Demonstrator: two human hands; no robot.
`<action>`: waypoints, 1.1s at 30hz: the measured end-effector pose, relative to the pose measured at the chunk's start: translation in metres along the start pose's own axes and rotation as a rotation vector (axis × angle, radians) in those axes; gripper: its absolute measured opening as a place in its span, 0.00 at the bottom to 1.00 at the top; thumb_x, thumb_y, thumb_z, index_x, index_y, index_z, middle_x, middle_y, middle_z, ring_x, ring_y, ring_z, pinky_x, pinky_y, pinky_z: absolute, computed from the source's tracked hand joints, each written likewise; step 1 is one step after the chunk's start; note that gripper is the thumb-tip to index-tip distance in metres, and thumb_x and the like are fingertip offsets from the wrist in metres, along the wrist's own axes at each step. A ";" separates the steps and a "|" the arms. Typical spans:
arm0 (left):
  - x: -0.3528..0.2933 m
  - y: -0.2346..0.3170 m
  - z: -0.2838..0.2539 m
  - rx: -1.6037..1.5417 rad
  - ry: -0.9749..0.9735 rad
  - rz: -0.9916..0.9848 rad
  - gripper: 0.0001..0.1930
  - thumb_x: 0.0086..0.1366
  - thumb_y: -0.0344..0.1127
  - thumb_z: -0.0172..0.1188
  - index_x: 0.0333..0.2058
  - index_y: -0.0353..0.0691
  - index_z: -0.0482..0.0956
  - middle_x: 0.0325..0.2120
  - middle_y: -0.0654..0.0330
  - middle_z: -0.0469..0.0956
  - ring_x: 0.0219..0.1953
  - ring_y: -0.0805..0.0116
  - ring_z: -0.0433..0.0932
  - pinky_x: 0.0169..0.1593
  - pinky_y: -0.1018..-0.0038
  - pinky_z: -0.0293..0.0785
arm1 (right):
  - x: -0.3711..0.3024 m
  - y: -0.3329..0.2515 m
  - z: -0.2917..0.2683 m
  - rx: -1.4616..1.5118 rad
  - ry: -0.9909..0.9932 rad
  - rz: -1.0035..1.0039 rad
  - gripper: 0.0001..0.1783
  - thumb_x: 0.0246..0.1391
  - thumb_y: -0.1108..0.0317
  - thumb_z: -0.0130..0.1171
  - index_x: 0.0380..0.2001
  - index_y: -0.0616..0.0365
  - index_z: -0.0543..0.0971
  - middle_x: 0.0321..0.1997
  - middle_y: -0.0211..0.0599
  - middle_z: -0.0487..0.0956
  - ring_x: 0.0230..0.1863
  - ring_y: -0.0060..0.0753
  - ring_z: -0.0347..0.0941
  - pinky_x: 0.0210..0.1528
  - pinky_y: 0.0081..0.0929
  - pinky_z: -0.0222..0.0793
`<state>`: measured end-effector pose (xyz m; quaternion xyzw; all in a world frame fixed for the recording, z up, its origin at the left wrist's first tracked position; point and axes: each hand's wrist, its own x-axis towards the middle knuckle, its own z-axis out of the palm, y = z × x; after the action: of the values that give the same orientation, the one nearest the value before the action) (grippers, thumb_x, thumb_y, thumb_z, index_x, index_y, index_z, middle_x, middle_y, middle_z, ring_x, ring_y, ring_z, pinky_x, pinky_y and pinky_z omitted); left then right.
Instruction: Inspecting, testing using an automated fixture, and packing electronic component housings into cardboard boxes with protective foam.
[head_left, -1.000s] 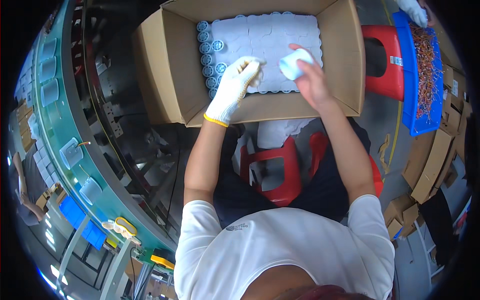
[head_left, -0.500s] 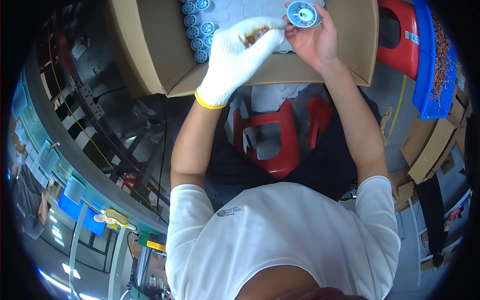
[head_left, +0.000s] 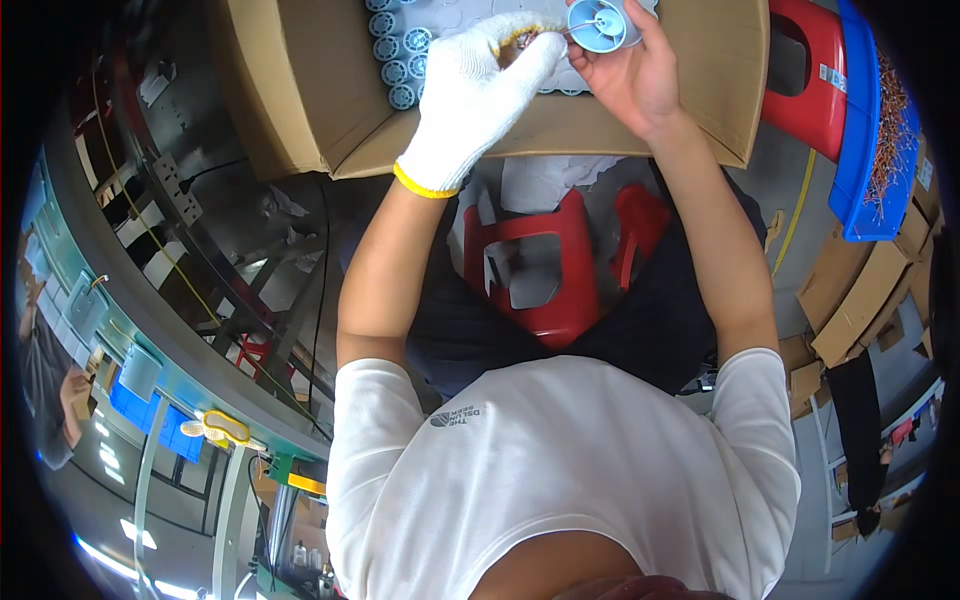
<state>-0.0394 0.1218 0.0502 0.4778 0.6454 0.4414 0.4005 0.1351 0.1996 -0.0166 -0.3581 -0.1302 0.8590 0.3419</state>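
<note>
My left hand (head_left: 475,95), in a white knit glove with a yellow cuff, is closed around a small bunch of copper-coloured thin pieces (head_left: 518,42), mostly hidden by the fingers. From its fingertips a thin wire-like piece reaches to the rim of a light blue round plastic part (head_left: 598,30). That part has a hub and spokes inside a ring. My bare right hand (head_left: 640,85) grips it from below and the right, its open face tilted toward me. Both hands are over a large cardboard box (head_left: 560,135). Similar round blue parts (head_left: 417,40) stand in rows at the box's left.
A blue tray (head_left: 857,205) of thin copper-coloured pieces (head_left: 890,140) lies at the right beside a red plastic stool (head_left: 815,80). Another red stool (head_left: 575,265) stands between my legs. Flattened cardboard (head_left: 850,300) lies at the right. A curved workbench (head_left: 190,375) runs along the left.
The round blue part has tilted in my right hand, its spoked face turning left, and the thin piece now shows at its rim. The box sits slightly higher in view.
</note>
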 end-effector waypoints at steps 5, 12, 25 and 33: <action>0.001 0.002 0.003 -0.126 -0.095 -0.153 0.10 0.71 0.32 0.63 0.45 0.32 0.86 0.28 0.68 0.82 0.29 0.83 0.73 0.35 0.81 0.72 | 0.000 0.002 -0.002 -0.045 0.000 -0.002 0.21 0.71 0.47 0.50 0.48 0.53 0.79 0.42 0.32 0.84 0.42 0.29 0.80 0.41 0.29 0.75; 0.000 0.007 0.004 -0.162 -0.117 -0.095 0.10 0.71 0.32 0.64 0.46 0.33 0.85 0.29 0.67 0.83 0.31 0.83 0.75 0.36 0.80 0.74 | -0.001 0.005 -0.002 -0.121 -0.025 0.003 0.22 0.72 0.49 0.50 0.52 0.56 0.78 0.47 0.34 0.84 0.49 0.32 0.80 0.52 0.33 0.75; 0.006 -0.025 0.007 -0.783 -0.217 -0.405 0.21 0.76 0.33 0.57 0.63 0.28 0.74 0.48 0.59 0.82 0.43 0.77 0.79 0.48 0.78 0.77 | -0.005 0.004 0.006 -0.212 -0.004 -0.189 0.35 0.76 0.51 0.47 0.79 0.42 0.51 0.56 0.38 0.78 0.54 0.34 0.78 0.53 0.35 0.77; 0.008 -0.021 0.005 -0.437 -0.211 -0.312 0.19 0.73 0.31 0.64 0.59 0.32 0.78 0.44 0.63 0.83 0.42 0.77 0.79 0.45 0.78 0.77 | -0.003 0.008 -0.002 -0.301 0.037 -0.311 0.30 0.77 0.52 0.46 0.75 0.47 0.57 0.51 0.36 0.79 0.45 0.29 0.77 0.41 0.28 0.72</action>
<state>-0.0421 0.1268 0.0284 0.3185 0.5555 0.4511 0.6217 0.1344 0.1918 -0.0204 -0.3966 -0.3043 0.7600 0.4153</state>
